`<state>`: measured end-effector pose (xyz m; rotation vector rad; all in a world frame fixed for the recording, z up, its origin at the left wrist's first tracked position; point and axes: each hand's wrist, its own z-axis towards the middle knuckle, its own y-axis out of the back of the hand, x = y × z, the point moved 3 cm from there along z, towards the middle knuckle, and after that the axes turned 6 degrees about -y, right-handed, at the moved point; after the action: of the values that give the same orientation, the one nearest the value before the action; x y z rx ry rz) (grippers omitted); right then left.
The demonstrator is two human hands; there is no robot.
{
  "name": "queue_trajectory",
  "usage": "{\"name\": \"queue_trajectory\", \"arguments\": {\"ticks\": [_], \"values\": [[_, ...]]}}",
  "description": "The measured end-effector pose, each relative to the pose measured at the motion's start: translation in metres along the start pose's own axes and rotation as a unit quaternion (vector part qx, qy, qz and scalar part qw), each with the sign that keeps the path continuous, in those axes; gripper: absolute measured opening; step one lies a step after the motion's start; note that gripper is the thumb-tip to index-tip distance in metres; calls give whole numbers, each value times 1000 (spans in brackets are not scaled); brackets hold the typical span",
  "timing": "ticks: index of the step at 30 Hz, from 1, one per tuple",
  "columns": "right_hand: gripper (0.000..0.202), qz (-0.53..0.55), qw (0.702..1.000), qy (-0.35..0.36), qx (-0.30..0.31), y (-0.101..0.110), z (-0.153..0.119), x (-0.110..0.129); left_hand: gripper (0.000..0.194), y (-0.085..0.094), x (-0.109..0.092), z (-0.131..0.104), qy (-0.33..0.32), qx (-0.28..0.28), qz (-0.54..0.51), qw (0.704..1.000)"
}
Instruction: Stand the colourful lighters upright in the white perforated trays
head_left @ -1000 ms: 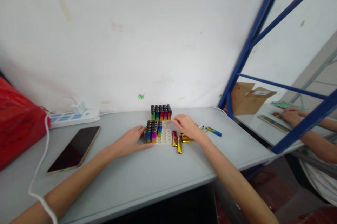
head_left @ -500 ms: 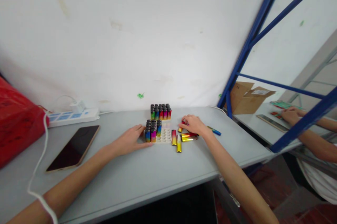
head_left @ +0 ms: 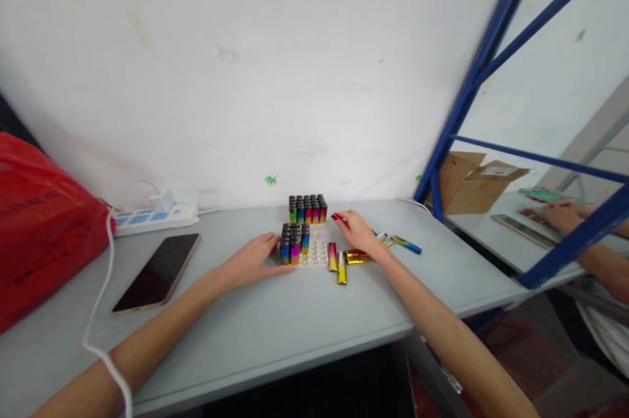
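Observation:
My left hand (head_left: 254, 262) rests with thumb and fingers apart at the left side of a white holder (head_left: 317, 253), beside the upright multicoloured tubes with black tops (head_left: 295, 251) standing in it. My right hand (head_left: 354, 231) pinches a red tube (head_left: 339, 217), raised to the right of the holder. Loose on the table lie a red-and-yellow tube (head_left: 333, 257), a yellow one (head_left: 342, 268), a gold-and-red one (head_left: 357, 257) partly under my right forearm, and a blue one (head_left: 407, 245). A second block of upright tubes (head_left: 308, 209) stands behind the holder.
A phone (head_left: 158, 272), a power strip (head_left: 157, 218) with a white cable (head_left: 87, 333) and a red bag (head_left: 46, 228) are at the left. A blue metal frame (head_left: 455, 100) rises at the right, with a cardboard box (head_left: 466, 189) and another person's hands (head_left: 565, 215) beyond.
My right hand has lifted a red tube from among the loose ones. My left hand stays by the holder. The whole view has shifted slightly.

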<state>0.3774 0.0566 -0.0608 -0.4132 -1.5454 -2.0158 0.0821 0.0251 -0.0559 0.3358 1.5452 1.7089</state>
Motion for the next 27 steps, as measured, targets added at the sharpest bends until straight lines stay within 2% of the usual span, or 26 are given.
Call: {"name": "queue_trajectory", "arguments": {"ticks": [2,4,6,7,9,12,15,22,27], "values": [[24,167,986,-19,0,0,2,2,62,0,-1,0,-4,5,6,1000],[31,310,949,-57,27,-2,2,5,62,0,-1,0,-5,8,7,1000],[38,375,920,-91,63,-6,-1,12,61,0,-1,0,-4,5,4,1000],[40,377,918,-99,75,-7,-3,16,61,0,-1,0,-3,3,1,1000],[45,334,937,-83,60,-7,-7,23,61,0,-1,0,-3,1,-3,1000],[56,225,974,-22,-24,-3,-13,34,62,-1,0,0,-5,0,-3,1000],[57,167,983,0,-73,-4,-18,40,61,-1,1,0,-6,0,-3,1000],[41,149,984,-11,-99,-6,-20,39,60,-2,2,0,-8,-13,-8,1000],[45,134,987,37,-75,-3,-24,46,61,-1,0,0,-5,-6,-4,1000]]}}
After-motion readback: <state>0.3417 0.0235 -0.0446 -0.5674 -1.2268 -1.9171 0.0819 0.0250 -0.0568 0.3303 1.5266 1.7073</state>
